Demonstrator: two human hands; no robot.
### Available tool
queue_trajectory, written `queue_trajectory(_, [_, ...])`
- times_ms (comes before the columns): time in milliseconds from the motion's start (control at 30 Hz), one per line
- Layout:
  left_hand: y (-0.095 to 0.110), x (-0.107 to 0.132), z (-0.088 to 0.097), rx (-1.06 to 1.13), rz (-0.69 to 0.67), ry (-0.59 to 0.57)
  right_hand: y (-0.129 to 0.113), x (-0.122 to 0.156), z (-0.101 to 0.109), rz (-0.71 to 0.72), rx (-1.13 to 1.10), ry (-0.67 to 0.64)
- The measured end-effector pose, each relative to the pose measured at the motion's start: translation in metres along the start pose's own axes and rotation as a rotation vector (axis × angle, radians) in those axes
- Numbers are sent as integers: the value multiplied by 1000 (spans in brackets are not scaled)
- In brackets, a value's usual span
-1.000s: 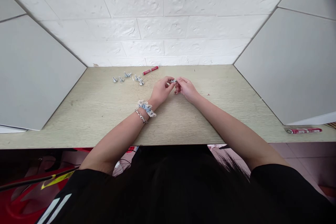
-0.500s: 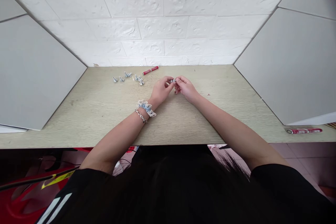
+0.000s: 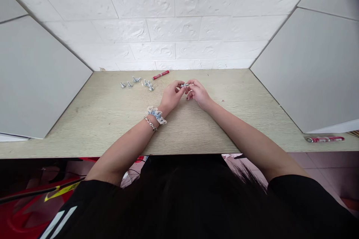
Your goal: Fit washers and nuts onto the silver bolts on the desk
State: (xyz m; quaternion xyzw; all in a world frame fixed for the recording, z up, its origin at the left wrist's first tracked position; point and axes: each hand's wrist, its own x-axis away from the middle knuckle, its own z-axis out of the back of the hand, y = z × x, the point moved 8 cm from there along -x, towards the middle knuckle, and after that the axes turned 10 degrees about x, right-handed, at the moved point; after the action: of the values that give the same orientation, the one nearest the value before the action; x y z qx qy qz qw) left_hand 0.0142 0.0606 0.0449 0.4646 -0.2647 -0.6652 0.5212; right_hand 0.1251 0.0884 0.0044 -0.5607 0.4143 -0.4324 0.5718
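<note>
A small silver bolt (image 3: 184, 85) lies sideways between my two hands, above the middle of the table. My left hand (image 3: 171, 96) pinches its left end between thumb and fingers. At the other end, the fingertips of my right hand (image 3: 199, 94) close around the bolt's tip, with the lower fingers curled loosely beneath. Whether a nut or washer sits on the shank is too small to tell. Left of my hands, several similar silver bolts (image 3: 136, 79) with wide round bases stand or lie on the wooden tabletop (image 3: 112, 119).
A red marker-like tube (image 3: 160, 75) lies behind my left hand near the white brick wall (image 3: 174, 30). Another red tube (image 3: 325, 139) rests at the front right edge. Grey panels (image 3: 42, 78) flank the table on both sides.
My right hand's fingers have shifted slightly up and loosened around the bolt's end, so more of the bolt shows. My left hand stays almost in place.
</note>
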Motion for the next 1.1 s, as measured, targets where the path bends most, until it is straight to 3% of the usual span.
queue_trajectory(400, [5, 2, -6, -34, -53, -56, -1, -1, 1, 112, 83, 26])
queue_trajectory(700, [-1, 0, -4, 0, -11, -35, 5, -4, 1, 16, -3, 40])
queue_trajectory(1100, [-4, -1, -4, 38, 8, -36, -3, 0, 2, 101, 154, 54])
